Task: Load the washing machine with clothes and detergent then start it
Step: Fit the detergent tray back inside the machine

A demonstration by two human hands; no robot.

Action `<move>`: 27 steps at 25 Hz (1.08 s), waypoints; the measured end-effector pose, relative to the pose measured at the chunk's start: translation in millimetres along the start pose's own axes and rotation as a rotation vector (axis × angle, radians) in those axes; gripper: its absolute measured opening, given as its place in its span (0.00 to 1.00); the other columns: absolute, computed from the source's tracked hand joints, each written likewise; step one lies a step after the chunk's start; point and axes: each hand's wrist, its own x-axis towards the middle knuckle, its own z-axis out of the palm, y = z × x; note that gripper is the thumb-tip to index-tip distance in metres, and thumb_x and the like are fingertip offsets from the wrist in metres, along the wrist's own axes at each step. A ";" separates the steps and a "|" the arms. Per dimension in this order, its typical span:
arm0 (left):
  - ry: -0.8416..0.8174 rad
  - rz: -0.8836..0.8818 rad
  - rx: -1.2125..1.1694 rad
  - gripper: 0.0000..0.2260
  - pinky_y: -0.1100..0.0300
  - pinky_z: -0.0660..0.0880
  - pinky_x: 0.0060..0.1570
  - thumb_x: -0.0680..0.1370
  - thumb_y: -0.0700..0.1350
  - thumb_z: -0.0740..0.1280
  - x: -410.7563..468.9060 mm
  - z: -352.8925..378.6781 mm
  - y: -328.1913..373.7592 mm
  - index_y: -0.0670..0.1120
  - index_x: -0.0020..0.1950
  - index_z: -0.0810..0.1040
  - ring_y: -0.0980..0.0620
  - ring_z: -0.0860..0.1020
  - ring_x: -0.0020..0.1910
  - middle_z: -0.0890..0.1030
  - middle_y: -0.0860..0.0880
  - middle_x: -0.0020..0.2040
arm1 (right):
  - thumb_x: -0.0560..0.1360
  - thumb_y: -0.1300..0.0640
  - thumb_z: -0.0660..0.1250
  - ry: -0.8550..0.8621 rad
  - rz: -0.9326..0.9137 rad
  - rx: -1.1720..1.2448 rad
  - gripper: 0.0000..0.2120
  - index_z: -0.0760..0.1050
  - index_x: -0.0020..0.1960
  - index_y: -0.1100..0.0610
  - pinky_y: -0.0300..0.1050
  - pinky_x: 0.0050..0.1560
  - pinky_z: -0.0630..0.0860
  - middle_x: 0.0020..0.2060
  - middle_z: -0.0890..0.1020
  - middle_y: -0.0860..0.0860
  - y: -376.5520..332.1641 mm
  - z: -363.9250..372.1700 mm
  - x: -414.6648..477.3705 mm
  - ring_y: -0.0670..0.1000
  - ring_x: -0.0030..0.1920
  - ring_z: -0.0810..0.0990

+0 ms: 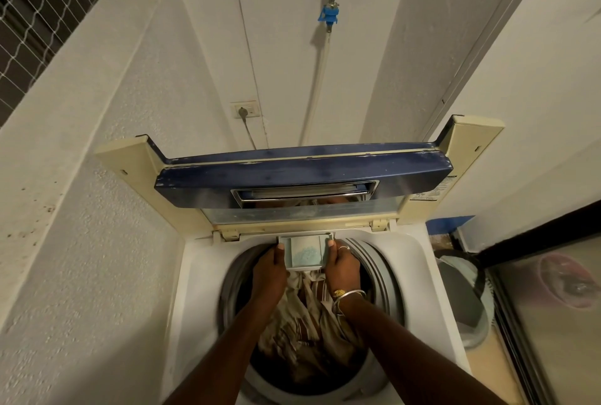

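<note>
A: Beneath your grip: striped brown-and-cream clothes [305,323], in the grey drum [379,274]. And the hands?
B: Your left hand [271,266] and right hand [340,263] clasp opposite sides of the pale grey plastic detergent drawer [320,250], blue powder [305,255] inside. Keep it level; push both sides evenly, straight away from you.

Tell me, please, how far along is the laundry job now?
Done: striped clothes lie in the drum, and bluish powder sits in the detergent drawer. In hand: left hand and right hand grip the drawer's sides at the tub's rear edge. Left: push the drawer home, lower the raised lid, start the machine.
</note>
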 end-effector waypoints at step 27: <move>0.013 -0.050 0.066 0.20 0.45 0.80 0.54 0.83 0.58 0.53 -2.8 0.3 8.1 0.48 0.60 0.78 0.45 0.80 0.51 0.81 0.46 0.54 | 0.83 0.52 0.54 -0.019 -0.036 -0.172 0.19 0.77 0.41 0.59 0.42 0.38 0.68 0.35 0.80 0.55 -8.3 -4.5 4.2 0.53 0.36 0.78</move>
